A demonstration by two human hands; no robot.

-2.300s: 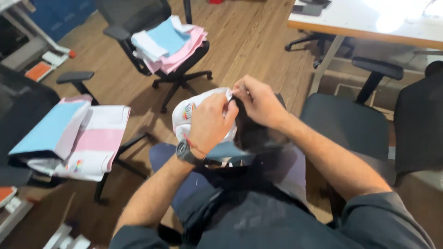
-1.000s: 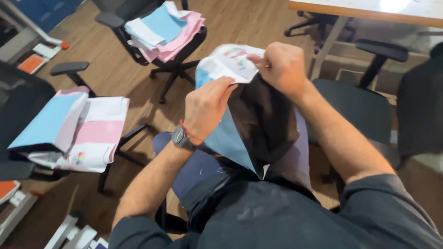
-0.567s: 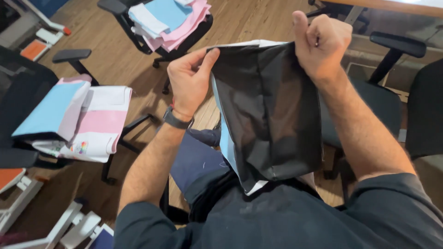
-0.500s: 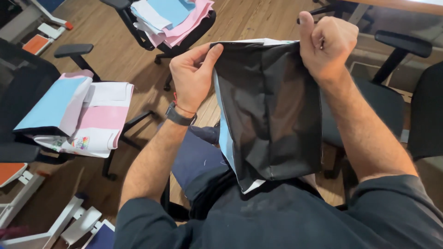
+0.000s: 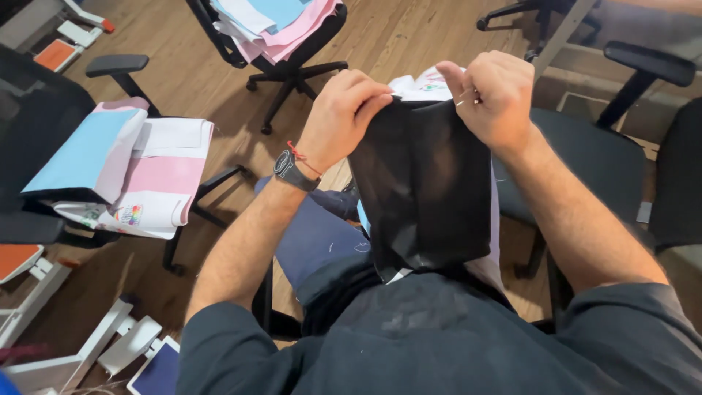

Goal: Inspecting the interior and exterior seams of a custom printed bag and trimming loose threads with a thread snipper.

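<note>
I hold a plastic mailer bag [image 5: 428, 190] up in front of my chest, its black inner side facing me and a white printed edge showing at the top. My left hand [image 5: 342, 117], with a watch and red thread at the wrist, pinches the bag's top left corner. My right hand [image 5: 491, 95] pinches the top right corner. The bag hangs down to my lap, where a strip of its light blue outer side shows.
An office chair [image 5: 44, 132] on my left carries a stack of pink, blue and white mailer bags [image 5: 124, 172]. Another chair [image 5: 289, 62] ahead holds more bags [image 5: 270, 22]. A dark chair [image 5: 607, 146] stands at my right. White and orange parts [image 5: 44, 285] lie on the wooden floor.
The crumpled bag was pulled open and stretched out flat between both hands. Since half a second ago my hands have come closer together and lower, and the bag has narrowed.
</note>
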